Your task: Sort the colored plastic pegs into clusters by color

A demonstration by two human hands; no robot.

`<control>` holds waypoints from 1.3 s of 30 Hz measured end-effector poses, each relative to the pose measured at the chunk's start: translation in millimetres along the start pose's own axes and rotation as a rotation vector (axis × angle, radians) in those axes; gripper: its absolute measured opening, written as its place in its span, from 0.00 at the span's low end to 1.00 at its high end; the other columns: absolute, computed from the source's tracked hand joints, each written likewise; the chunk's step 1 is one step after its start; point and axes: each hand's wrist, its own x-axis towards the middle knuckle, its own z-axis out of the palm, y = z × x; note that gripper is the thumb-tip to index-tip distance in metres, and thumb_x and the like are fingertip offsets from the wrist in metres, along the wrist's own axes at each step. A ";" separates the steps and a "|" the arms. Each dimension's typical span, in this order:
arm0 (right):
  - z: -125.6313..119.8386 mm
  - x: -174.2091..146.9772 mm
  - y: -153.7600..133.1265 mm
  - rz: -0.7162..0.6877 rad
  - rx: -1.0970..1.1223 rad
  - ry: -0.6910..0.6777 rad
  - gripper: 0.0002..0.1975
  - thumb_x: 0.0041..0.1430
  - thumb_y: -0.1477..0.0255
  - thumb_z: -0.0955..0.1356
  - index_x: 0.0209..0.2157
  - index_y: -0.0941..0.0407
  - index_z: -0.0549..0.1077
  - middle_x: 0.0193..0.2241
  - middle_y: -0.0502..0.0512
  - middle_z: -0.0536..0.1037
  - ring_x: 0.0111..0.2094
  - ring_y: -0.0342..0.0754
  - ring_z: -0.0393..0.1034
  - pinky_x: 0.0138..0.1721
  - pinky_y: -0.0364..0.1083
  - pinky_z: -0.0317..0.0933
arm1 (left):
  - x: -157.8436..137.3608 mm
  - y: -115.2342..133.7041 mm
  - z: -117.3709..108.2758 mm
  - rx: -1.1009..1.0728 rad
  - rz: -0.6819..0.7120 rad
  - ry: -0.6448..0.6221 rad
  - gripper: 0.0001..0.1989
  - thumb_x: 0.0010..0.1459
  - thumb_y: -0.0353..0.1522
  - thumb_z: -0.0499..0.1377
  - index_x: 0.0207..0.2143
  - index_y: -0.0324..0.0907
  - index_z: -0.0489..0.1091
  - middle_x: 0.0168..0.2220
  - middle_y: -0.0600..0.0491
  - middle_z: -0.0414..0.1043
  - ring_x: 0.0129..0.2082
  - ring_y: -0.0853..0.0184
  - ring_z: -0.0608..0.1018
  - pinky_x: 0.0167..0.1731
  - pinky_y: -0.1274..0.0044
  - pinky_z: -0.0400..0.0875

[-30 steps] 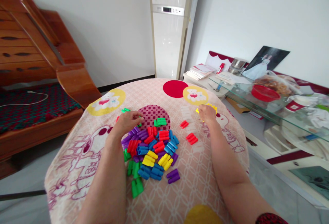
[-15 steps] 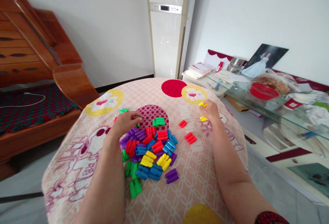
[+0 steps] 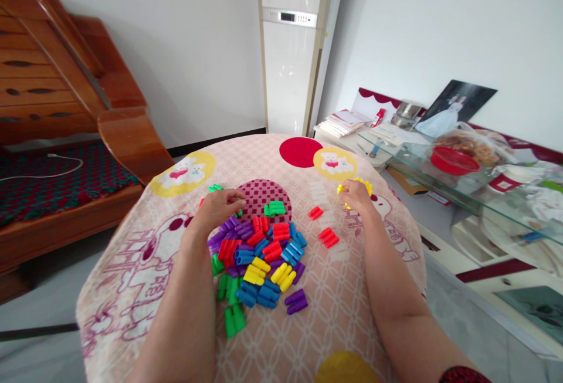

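My left hand (image 3: 220,206) rests at the far left of a pile of plastic connector blocks, its fingers loosely bent and apart, holding nothing that I can see. A green block (image 3: 238,213) shows partly under its fingertips. My right hand (image 3: 358,195) is closed in a pinch on a yellow block (image 3: 340,189) at the table's far right. More yellow pieces (image 3: 365,185) show behind the knuckles, and others are partly hidden by the hand. Between the hands lie two red blocks (image 3: 328,237) and a green block (image 3: 275,208). Purple, blue, red, yellow and green blocks make up the pile.
A patterned cloth covers the round table (image 3: 334,312). At right stands a glass-topped cabinet (image 3: 422,163) with a red bowl (image 3: 455,161), papers and a photo. A wooden bench (image 3: 127,136) is at left; a tall white air conditioner (image 3: 288,72) stands behind.
My right hand has shifted slightly down and turned, and more yellow pieces now show behind it. My left hand holds its place by the pile. The whole view has moved slightly.
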 end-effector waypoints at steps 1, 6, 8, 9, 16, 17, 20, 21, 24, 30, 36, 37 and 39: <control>0.7 -0.7 -2.1 0.001 -0.044 -0.023 0.15 0.54 0.76 0.65 0.40 0.59 0.81 0.39 0.61 0.83 0.41 0.50 0.76 0.39 0.41 0.62 | 0.4 -0.9 0.3 -0.001 0.000 -0.003 0.21 0.50 0.45 0.58 0.40 0.42 0.79 0.30 0.52 0.81 0.32 0.59 0.82 0.32 0.74 0.71; -0.2 -5.1 -5.1 -0.013 -0.136 -0.078 0.14 0.56 0.76 0.67 0.42 0.59 0.81 0.39 0.60 0.83 0.40 0.49 0.75 0.36 0.42 0.59 | 0.6 -0.7 0.5 -0.004 -0.013 -0.004 0.20 0.49 0.44 0.58 0.40 0.43 0.79 0.28 0.53 0.81 0.31 0.60 0.81 0.31 0.75 0.71; 0.5 -5.9 -6.4 -0.032 -0.138 -0.067 0.13 0.58 0.71 0.68 0.42 0.59 0.80 0.40 0.61 0.83 0.40 0.49 0.75 0.37 0.42 0.58 | 0.1 0.8 0.3 -0.007 -0.014 -0.001 0.19 0.49 0.43 0.59 0.39 0.43 0.79 0.28 0.53 0.81 0.30 0.60 0.81 0.31 0.75 0.71; 1.2 -6.0 -7.5 -0.030 -0.143 -0.055 0.13 0.59 0.68 0.68 0.42 0.59 0.80 0.40 0.61 0.82 0.40 0.49 0.75 0.37 0.43 0.58 | -0.1 1.5 0.2 -0.007 -0.014 -0.001 0.19 0.49 0.43 0.59 0.39 0.43 0.79 0.28 0.53 0.81 0.30 0.60 0.81 0.31 0.75 0.71; -4.7 -1.9 -5.8 -0.036 -0.219 0.020 0.13 0.57 0.72 0.66 0.36 0.61 0.82 0.37 0.65 0.83 0.38 0.52 0.75 0.35 0.44 0.57 | 0.0 0.5 0.0 -0.014 0.002 0.008 0.20 0.49 0.43 0.59 0.39 0.42 0.79 0.28 0.53 0.81 0.29 0.60 0.81 0.31 0.74 0.71; -7.2 -0.9 -3.0 -0.042 -0.213 0.030 0.13 0.56 0.74 0.65 0.35 0.61 0.83 0.36 0.64 0.83 0.37 0.51 0.75 0.34 0.44 0.57 | 0.1 0.0 0.0 -0.012 0.003 0.009 0.19 0.49 0.44 0.59 0.39 0.42 0.79 0.28 0.53 0.81 0.30 0.60 0.81 0.31 0.74 0.70; -12.8 1.6 6.6 -0.018 -0.155 0.067 0.14 0.54 0.77 0.64 0.33 0.62 0.83 0.32 0.62 0.83 0.34 0.51 0.74 0.32 0.44 0.57 | 0.2 -0.7 -0.3 -0.008 0.009 0.013 0.19 0.49 0.44 0.59 0.38 0.43 0.79 0.28 0.53 0.81 0.30 0.60 0.81 0.31 0.75 0.70; -13.7 2.1 9.4 -0.001 -0.129 0.085 0.14 0.54 0.77 0.64 0.33 0.61 0.83 0.31 0.62 0.83 0.33 0.50 0.75 0.32 0.44 0.58 | 0.1 -0.6 -0.5 -0.005 0.010 0.013 0.19 0.50 0.44 0.59 0.38 0.44 0.80 0.28 0.53 0.81 0.30 0.60 0.81 0.31 0.75 0.70; -14.6 2.7 14.6 0.067 -0.078 0.144 0.14 0.55 0.75 0.65 0.35 0.60 0.84 0.34 0.61 0.84 0.36 0.51 0.76 0.34 0.43 0.61 | -0.3 -0.1 -1.1 0.008 0.009 0.013 0.18 0.50 0.43 0.59 0.38 0.44 0.80 0.28 0.54 0.81 0.30 0.61 0.81 0.31 0.75 0.70; -16.2 0.1 11.3 0.214 -0.114 0.134 0.14 0.57 0.72 0.67 0.40 0.55 0.84 0.43 0.61 0.83 0.44 0.54 0.77 0.40 0.45 0.64 | 0.0 0.2 -0.5 -0.009 -0.001 0.012 0.18 0.50 0.43 0.59 0.38 0.44 0.80 0.27 0.54 0.81 0.29 0.61 0.81 0.30 0.75 0.70; -10.4 -1.8 9.4 0.197 -0.178 0.079 0.14 0.60 0.70 0.66 0.40 0.55 0.84 0.43 0.61 0.83 0.45 0.55 0.76 0.40 0.45 0.64 | 1.5 -0.7 1.1 0.012 -0.012 0.008 0.19 0.50 0.42 0.59 0.39 0.43 0.79 0.27 0.53 0.80 0.30 0.60 0.81 0.30 0.75 0.70; -10.0 -1.9 9.8 0.198 -0.184 0.072 0.14 0.60 0.70 0.66 0.40 0.55 0.84 0.43 0.61 0.83 0.45 0.55 0.76 0.40 0.45 0.64 | 1.6 -0.9 1.3 0.012 -0.010 0.006 0.19 0.50 0.42 0.59 0.40 0.43 0.79 0.27 0.53 0.80 0.30 0.60 0.81 0.30 0.75 0.70; -12.2 -2.0 9.9 0.205 -0.185 0.075 0.14 0.59 0.70 0.67 0.42 0.54 0.83 0.44 0.60 0.83 0.46 0.55 0.76 0.41 0.45 0.64 | 1.7 -1.5 1.4 0.006 -0.007 0.000 0.19 0.50 0.43 0.58 0.40 0.43 0.79 0.27 0.53 0.80 0.30 0.60 0.81 0.31 0.75 0.70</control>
